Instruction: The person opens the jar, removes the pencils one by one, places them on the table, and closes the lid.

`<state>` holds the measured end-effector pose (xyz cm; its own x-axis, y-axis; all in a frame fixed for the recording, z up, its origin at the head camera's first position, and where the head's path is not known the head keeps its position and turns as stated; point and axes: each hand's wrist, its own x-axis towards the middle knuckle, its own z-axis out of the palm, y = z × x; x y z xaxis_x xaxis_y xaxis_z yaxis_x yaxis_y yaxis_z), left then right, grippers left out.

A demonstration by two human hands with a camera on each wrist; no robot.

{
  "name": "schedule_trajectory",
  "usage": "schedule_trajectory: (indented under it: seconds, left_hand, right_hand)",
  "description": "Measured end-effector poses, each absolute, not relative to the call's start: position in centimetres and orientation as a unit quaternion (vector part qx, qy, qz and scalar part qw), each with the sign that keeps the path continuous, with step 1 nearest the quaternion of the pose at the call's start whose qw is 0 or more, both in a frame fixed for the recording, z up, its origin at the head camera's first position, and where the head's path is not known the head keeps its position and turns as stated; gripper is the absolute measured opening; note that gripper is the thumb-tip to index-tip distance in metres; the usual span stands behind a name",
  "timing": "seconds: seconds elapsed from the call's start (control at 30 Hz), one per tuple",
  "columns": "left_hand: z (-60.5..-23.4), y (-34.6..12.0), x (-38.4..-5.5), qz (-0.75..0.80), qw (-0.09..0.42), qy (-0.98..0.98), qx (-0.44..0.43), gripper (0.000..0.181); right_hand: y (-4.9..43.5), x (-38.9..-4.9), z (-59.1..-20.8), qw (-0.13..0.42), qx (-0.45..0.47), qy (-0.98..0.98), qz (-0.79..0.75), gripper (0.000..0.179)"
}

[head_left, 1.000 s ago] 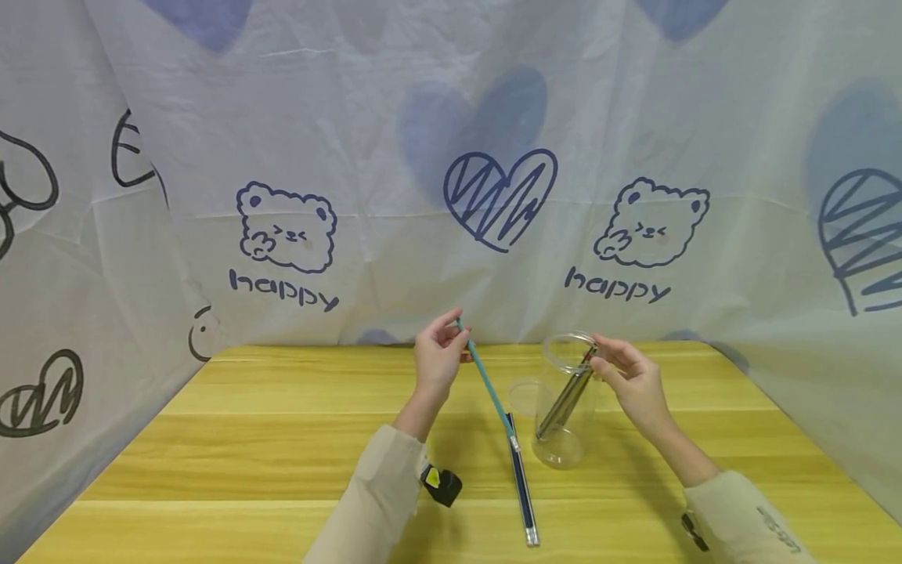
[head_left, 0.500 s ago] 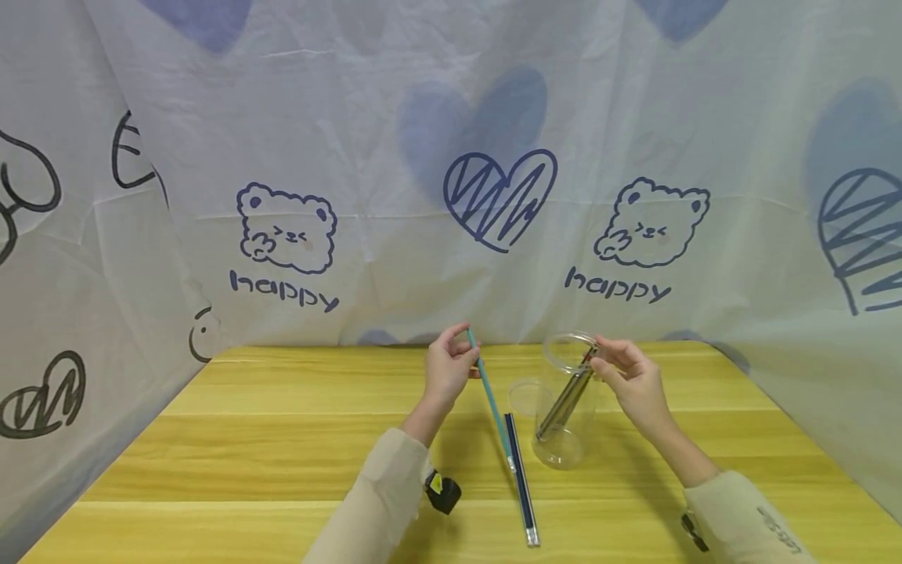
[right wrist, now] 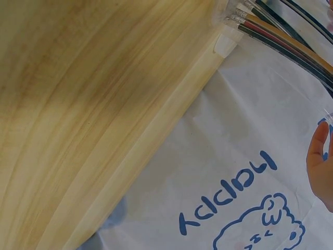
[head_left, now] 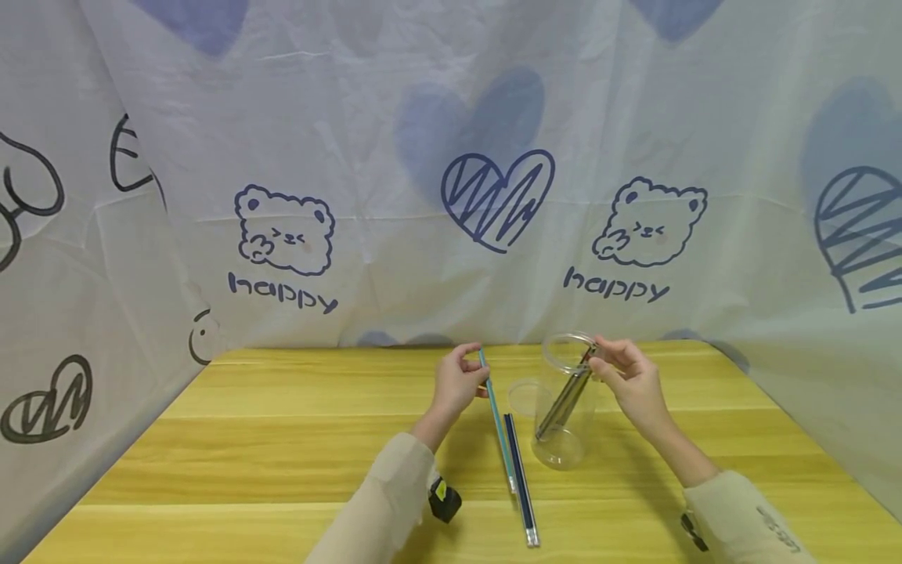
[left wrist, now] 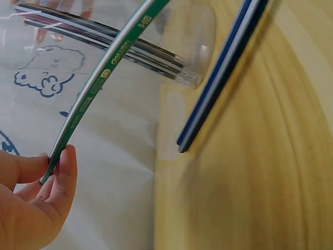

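In the head view my left hand pinches a green pencil near its upper end. The pencil slants down, its silver-capped end low beside two dark blue pencils lying on the table. Green paint and an HB marking show on this pencil in the left wrist view. My right hand holds the rim of a tall clear plastic jar between thumb and fingers. Several pencils lean inside the jar toward that hand. Only part of the right hand shows in the right wrist view.
A clear round lid lies on the wooden table just left of the jar. Behind the table's far edge hangs a pale cloth printed with hearts and bears, and it also covers both sides.
My left hand has come down and to the right with the green pencil. The pencil's capped end has shifted from over the blue pencils to their left. The right hand and jar stay put.
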<state>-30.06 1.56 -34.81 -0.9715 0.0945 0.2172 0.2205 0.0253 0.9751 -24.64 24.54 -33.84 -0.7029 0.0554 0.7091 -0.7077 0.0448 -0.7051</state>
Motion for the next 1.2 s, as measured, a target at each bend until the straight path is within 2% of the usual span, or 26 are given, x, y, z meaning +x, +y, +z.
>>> schedule_trajectory:
  seconds: [0.4,1.2]
  left_hand:
    - [-36.2,2.0,-29.5,-0.635,-0.031,-0.766,-0.097,0.041]
    - [-37.8,3.0,-29.1,-0.532,-0.068,-0.838,-0.103,0.043]
  right_hand:
    - [24.6,-24.6,-33.9,0.297,0.243,-0.666,0.640,0.014]
    - [24.6,-24.6,-33.9,0.298,0.239,-0.668,0.639,0.011]
